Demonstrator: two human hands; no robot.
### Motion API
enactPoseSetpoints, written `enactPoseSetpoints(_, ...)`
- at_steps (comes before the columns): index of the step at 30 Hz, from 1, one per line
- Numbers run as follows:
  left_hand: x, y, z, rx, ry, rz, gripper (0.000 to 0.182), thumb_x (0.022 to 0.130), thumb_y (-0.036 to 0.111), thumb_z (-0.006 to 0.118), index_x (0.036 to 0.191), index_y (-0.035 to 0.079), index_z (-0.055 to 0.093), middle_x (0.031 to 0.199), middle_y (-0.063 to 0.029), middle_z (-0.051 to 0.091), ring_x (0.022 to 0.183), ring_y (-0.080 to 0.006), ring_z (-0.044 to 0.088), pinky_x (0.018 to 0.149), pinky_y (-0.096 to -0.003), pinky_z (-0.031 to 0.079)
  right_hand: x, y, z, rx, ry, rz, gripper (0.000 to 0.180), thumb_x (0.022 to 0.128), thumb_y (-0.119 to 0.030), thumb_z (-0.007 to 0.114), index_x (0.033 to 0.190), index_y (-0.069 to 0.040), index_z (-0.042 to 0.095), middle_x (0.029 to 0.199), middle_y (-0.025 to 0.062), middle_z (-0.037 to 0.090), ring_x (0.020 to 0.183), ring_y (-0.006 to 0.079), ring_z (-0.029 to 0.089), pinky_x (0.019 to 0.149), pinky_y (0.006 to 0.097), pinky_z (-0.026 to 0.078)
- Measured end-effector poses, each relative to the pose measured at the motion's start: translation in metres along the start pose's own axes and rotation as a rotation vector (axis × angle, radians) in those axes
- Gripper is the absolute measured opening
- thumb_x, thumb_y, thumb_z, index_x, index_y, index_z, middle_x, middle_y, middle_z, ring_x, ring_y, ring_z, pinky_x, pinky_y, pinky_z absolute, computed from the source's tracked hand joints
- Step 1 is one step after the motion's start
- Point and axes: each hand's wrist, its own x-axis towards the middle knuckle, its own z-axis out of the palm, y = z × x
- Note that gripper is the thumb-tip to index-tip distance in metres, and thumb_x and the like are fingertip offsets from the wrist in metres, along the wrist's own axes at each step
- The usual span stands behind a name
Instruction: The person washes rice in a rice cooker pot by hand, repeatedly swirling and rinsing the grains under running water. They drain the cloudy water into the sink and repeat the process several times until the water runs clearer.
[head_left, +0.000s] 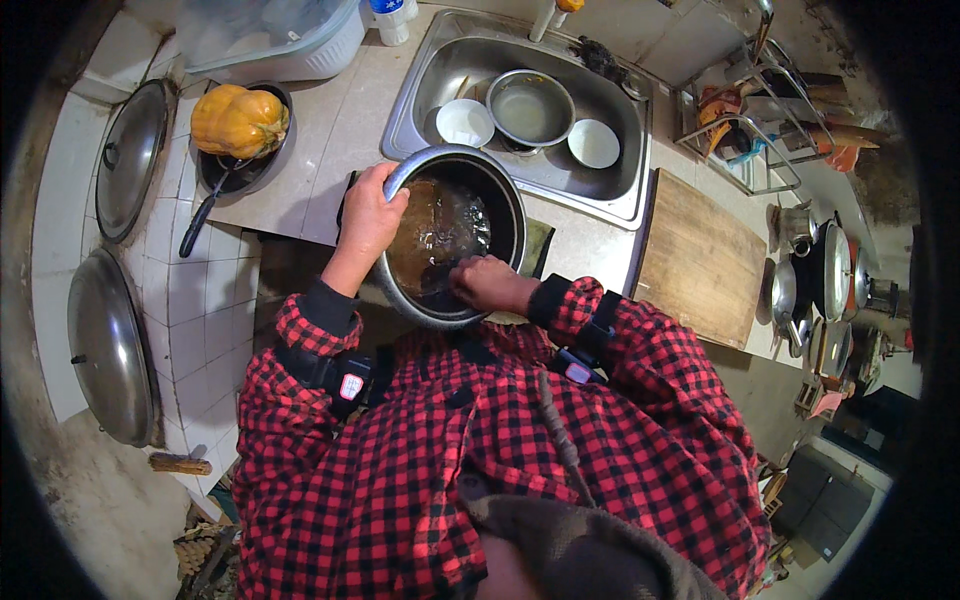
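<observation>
A round metal pot (517, 217) with a dark inside and some water in it is tilted at the counter's front edge, just before the sink. My left hand (373, 217) grips its rim on the left side, thumb over the edge. Inside the pot, near the right wall, is my right hand (489, 283) with its fingers curled; whether they hold anything is hidden. Behind the pot, the steel sink (405, 97) holds a metal basin (531, 109) of cloudy water, with a white bowl (465, 124) to its left and another white bowl (594, 144) to its right.
A wooden cutting board (697, 255) lies right of the sink, below a metal rack (780, 161). On the left, an orange pumpkin (238, 121) rests on a dark pan with a black-handled utensil (201, 225). Behind stands a plastic tub (300, 64); two metal lids (133, 161) lean at far left.
</observation>
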Motion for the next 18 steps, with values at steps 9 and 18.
enactPoseSetpoints(9,-0.001,0.009,0.002,0.133,0.025,0.142,0.026,0.076,0.005,0.063,0.102,0.002,0.060,0.094,-0.0182,0.061,0.090,-0.0397,0.058,0.079,-0.0453,0.047,0.027,0.030,-0.015,-0.925,0.198,0.072,0.028,0.084,-0.024,0.050,0.103,-0.009,0.064,0.113,0.0104,0.054,0.115,0.0261,0.044,0.098,0.0405,0.033)
enactPoseSetpoints(18,0.001,0.005,0.001,0.113,0.038,0.152,0.027,0.076,0.004,0.064,0.103,0.003,0.060,0.094,-0.0186,0.060,0.091,-0.0396,0.058,0.079,-0.0450,0.047,0.023,0.026,-0.017,-0.395,0.190,-0.028,0.019,0.080,-0.015,0.054,0.094,-0.006,0.064,0.098,0.0129,0.060,0.094,0.0280,0.059,0.078,0.0391,0.049)
